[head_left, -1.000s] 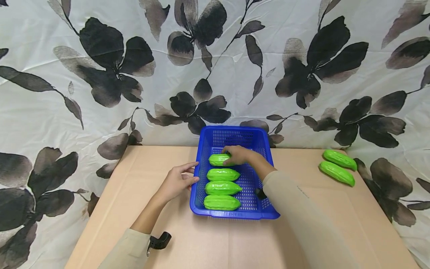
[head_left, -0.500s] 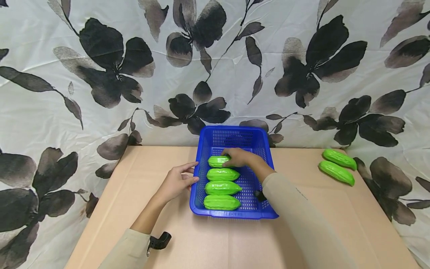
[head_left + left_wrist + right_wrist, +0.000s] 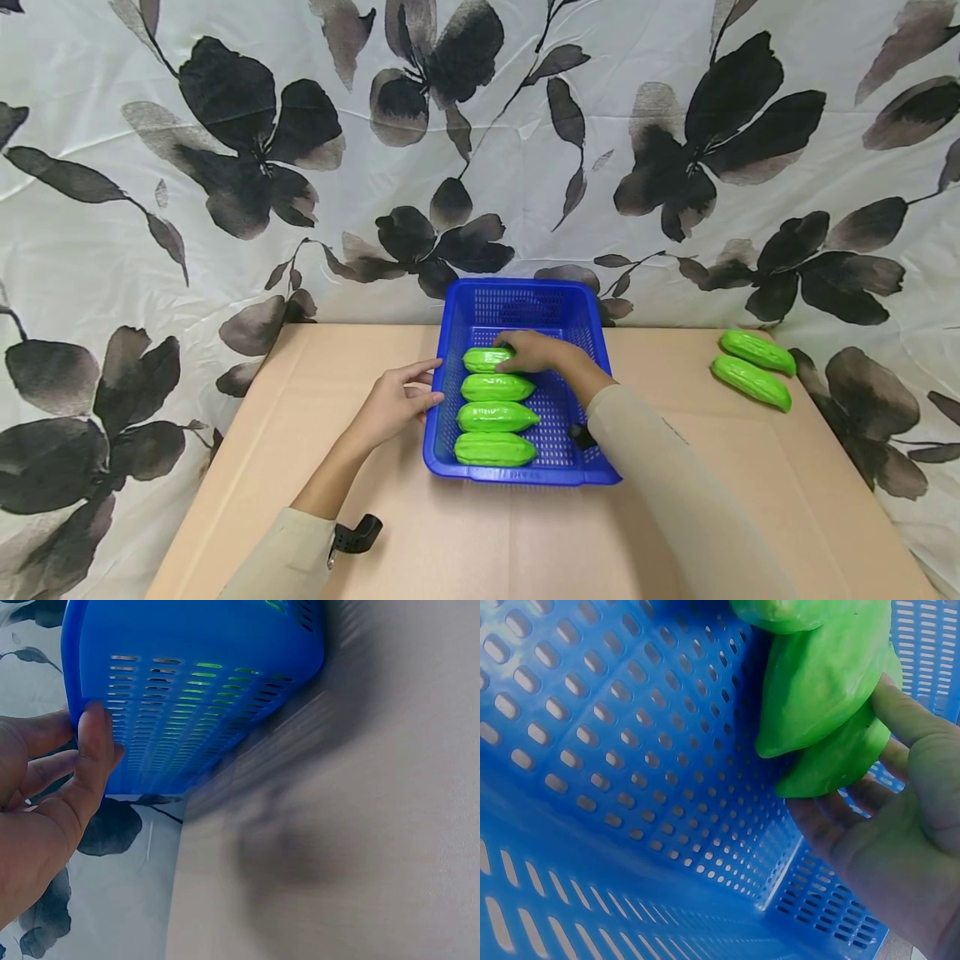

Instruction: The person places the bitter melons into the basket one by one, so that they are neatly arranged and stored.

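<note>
The farthest gourd [image 3: 483, 360] in the basket [image 3: 517, 475] has slid a little toward the near end and slightly left since a second ago, narrowing the gap to the next gourd [image 3: 497, 387]; most of that shift came in the first half-second. The right fingers [image 3: 513, 337] on it have come nearer too. At lower left, the flowered cloth [image 3: 138, 283] has shifted rightward, bringing more of a dark bloom into view.

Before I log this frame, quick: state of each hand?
Left hand: open, touching the blue basket.
Right hand: holding the basket's farthest green vegetable.
</note>
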Action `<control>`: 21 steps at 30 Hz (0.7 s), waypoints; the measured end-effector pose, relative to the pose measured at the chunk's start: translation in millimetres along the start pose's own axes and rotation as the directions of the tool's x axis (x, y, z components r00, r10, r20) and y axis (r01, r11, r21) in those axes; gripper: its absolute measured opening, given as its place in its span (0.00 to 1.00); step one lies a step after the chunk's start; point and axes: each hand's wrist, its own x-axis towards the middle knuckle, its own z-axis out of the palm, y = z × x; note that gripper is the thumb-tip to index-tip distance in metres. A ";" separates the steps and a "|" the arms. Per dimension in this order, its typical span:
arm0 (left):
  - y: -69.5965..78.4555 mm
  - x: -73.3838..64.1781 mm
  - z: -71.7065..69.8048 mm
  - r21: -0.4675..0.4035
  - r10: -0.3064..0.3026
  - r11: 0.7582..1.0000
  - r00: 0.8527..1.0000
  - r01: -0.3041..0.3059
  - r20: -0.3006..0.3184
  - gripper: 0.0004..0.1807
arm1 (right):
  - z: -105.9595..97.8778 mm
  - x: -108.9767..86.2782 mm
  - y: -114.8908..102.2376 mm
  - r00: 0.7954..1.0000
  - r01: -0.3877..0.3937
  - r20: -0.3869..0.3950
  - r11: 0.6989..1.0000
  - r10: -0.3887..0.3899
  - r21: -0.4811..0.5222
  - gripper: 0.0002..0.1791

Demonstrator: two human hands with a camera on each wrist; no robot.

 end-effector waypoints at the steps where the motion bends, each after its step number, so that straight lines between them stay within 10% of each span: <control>1: 0.1 0.0 -0.1 0.001 0.001 1.000 1.000 -0.001 0.000 0.32 | 0.1 0.0 0.2 1.000 -0.003 0.002 1.000 0.003 0.004 0.28; 21: 3.1 -0.7 0.7 -0.015 -0.008 1.000 1.000 0.008 0.009 0.32 | -2.2 -3.5 2.5 1.000 0.029 -0.010 1.000 -0.029 0.000 0.29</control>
